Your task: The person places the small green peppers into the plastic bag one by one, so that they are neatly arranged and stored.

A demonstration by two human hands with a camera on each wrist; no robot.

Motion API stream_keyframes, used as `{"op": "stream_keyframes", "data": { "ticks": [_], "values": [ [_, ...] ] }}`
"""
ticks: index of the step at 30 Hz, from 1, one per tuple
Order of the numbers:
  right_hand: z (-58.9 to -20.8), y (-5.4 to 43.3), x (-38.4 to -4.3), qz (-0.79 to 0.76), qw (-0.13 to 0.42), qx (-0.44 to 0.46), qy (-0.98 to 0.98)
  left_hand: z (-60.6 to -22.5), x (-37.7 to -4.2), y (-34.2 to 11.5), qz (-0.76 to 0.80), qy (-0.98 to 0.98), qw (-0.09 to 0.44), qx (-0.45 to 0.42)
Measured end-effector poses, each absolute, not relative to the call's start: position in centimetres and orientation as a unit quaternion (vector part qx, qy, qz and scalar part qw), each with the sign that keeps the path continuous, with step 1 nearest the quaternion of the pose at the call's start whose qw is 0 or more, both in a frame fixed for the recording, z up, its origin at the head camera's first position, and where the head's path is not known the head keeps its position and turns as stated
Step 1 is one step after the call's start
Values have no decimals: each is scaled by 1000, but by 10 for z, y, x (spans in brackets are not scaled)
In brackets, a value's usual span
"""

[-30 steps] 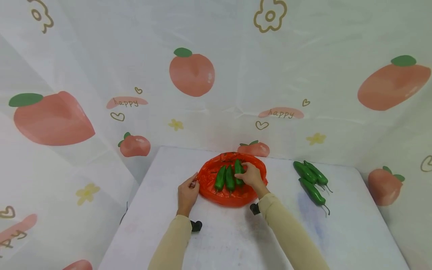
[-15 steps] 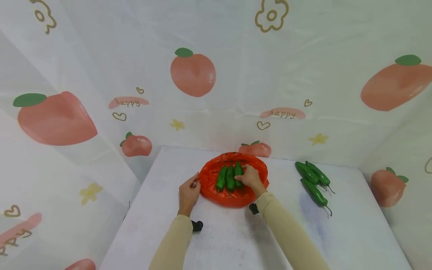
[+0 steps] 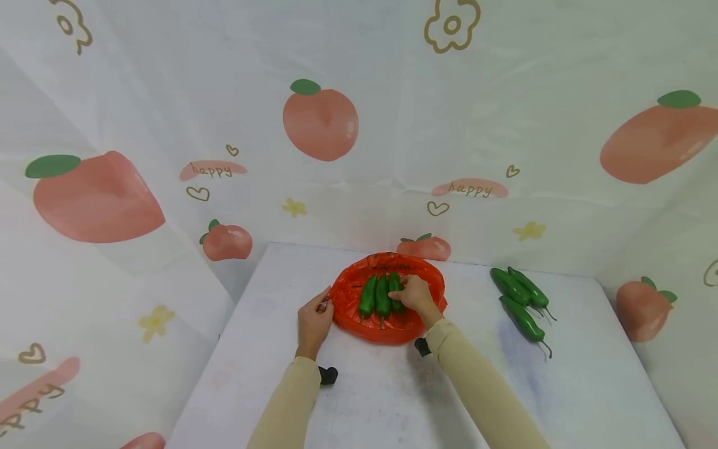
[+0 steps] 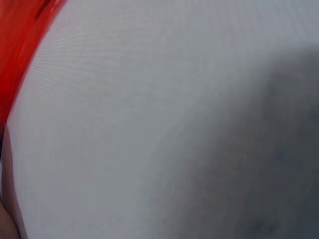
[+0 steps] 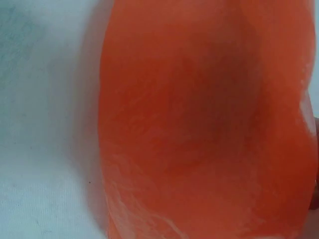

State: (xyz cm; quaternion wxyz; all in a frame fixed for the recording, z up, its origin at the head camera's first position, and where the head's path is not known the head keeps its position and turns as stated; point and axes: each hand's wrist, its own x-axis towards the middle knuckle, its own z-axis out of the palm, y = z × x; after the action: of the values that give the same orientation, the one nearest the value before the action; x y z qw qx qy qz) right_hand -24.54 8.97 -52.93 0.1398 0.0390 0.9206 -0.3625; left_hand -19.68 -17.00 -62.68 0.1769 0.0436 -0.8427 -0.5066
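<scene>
A red plastic bag [image 3: 387,334], its mouth spread wide in a round shape, lies toward the back of the table. My left hand [image 3: 314,321] pinches the bag's left rim between thumb and fingers. Inside, two green chili peppers, one on the left [image 3: 367,297] and one in the middle [image 3: 382,297], lie side by side. My right hand [image 3: 417,294] reaches over the right rim and grips a third green pepper [image 3: 395,284] beside them, partly hidden by the fingers. In the right wrist view the bag's red side [image 5: 149,124] fills most of the picture; the left wrist view catches only its edge [image 4: 22,40].
Three more green peppers [image 3: 523,319] with long stems lie on the white table [image 3: 370,399] to the right of the bag. A printed white cloth backdrop [image 3: 381,112] stands close behind and along both sides.
The right hand's pepper has come slightly nearer to me inside the bag, now about level with the two beside it. The left hand keeps its hold on the rim.
</scene>
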Motion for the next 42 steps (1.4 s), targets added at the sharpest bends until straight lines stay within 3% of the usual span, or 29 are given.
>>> {"op": "stream_keyframes", "data": {
  "ticks": [22,42],
  "values": [
    [-514,93,-238,-385,100,-54,916,-619,-197,-169,-494,-854,156,56],
    [-511,122,-230,-102,-63,-172,978,-618,-195,-167,-497,-854,138,70]
  ]
}}
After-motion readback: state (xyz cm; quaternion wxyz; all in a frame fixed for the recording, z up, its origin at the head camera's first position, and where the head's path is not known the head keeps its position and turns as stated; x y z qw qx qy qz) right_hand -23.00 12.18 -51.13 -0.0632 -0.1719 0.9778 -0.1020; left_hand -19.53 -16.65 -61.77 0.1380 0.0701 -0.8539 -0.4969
